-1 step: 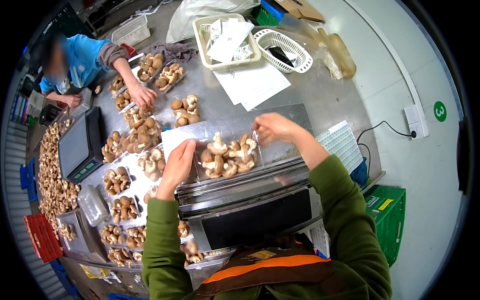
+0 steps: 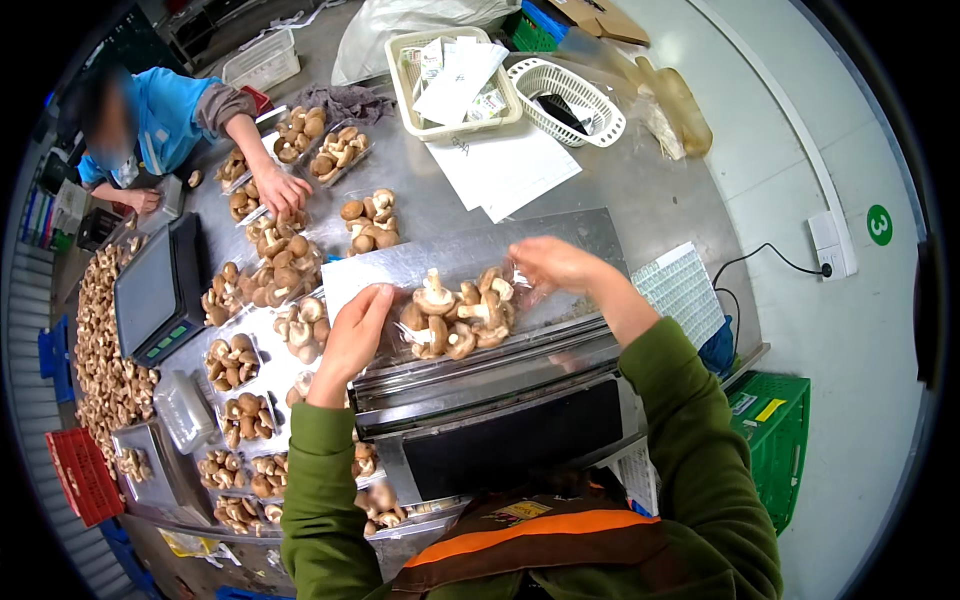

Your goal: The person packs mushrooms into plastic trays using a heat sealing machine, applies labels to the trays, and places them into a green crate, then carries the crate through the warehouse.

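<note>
A clear tray of brown shiitake mushrooms (image 2: pixel 458 318) lies in front of me on the metal top of a film wrapping machine (image 2: pixel 480 395). At the tray's left end my left hand (image 2: pixel 355 335) is closed, its thumb and fingers on the wrapped edge. My right hand (image 2: pixel 552 268) bends over the right end, slightly blurred, with clear plastic film (image 2: pixel 522 282) bunched at its fingertips. The film shines in folds at both ends of the tray. Left of my left hand stand several more filled mushroom trays (image 2: pixel 232 362).
A co-worker's hand (image 2: pixel 283 190) reaches over trays at the far left. Nearby are a scale (image 2: pixel 160 290), a heap of loose mushrooms (image 2: pixel 105 340) and empty clear trays (image 2: pixel 185 412). White baskets (image 2: pixel 404 75) and papers (image 2: pixel 530 178) lie at the back. A green crate (image 2: pixel 775 445) stands right.
My right hand has shifted slightly right and toward me. The film at both ends of the tray is more bunched, and my left hand has turned a little. The co-worker's hand has barely moved.
</note>
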A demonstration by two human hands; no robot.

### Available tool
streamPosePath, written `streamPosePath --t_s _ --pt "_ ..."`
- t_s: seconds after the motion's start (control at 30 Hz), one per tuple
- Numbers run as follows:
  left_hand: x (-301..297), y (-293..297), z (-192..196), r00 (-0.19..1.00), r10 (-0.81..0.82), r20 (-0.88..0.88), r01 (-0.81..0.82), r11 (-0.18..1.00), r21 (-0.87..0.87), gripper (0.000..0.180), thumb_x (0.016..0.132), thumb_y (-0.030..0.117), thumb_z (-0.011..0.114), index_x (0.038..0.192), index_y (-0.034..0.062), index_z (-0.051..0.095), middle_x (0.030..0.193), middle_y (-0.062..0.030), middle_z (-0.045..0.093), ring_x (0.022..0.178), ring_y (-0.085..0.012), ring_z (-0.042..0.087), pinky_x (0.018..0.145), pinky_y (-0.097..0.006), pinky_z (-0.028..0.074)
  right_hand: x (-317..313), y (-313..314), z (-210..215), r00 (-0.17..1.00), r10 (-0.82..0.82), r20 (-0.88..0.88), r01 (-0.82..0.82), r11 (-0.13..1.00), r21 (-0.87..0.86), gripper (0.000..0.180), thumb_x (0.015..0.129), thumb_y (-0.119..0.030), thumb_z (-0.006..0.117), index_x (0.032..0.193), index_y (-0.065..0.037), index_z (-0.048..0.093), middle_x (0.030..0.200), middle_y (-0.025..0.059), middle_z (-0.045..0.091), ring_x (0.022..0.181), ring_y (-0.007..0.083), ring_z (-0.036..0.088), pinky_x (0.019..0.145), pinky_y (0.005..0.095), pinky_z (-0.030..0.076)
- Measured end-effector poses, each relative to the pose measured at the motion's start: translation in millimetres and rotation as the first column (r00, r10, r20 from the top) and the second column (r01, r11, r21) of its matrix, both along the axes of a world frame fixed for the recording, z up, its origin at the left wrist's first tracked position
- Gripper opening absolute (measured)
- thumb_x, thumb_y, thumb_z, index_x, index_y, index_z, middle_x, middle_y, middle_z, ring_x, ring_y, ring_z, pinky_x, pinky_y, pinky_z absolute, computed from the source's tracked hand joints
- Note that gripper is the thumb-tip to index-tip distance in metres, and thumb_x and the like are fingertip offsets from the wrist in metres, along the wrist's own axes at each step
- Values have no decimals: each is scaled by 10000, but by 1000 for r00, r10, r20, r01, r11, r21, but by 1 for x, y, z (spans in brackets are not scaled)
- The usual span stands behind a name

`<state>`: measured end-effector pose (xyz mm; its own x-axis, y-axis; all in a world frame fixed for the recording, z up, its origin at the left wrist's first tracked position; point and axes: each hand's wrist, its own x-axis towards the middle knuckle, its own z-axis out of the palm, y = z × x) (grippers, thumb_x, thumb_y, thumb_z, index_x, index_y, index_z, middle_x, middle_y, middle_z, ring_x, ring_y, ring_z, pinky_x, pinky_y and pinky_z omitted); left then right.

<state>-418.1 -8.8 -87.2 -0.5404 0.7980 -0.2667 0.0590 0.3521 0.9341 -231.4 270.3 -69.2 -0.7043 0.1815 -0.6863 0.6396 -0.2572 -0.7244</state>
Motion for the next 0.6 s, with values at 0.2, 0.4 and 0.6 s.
streamPosePath --t_s 0.2,0.4,0.6 --pt "5 -50 -10 927 104 360 -83 994 -73 387 983 361 574 1074 -2 672 907 -51 684 753 -100 633 671 -241 536 36 -28 -26 966 85 -245 -10 956 293 431 1025 -393 453 1224 -19 532 1085 88 588 975 155 597 681 287 551" --pt "79 -74 57 932 252 260 -276 959 62 378 1022 316 487 862 7 635 763 -91 702 522 -81 564 484 -218 478 91 -96 49 949 -192 -252 254 936 242 346 1043 -347 411 1112 -27 526 924 60 579 658 134 630 492 240 495" --pt "165 -130 53 921 331 205 -304 941 -151 372 1000 307 552 740 46 604 566 1 559 397 -42 446 368 -192 348 190 -155 45 977 -205 -53 210 971 117 336 1028 -360 453 1030 -43 562 684 17 585 513 96 578 448 214 438"
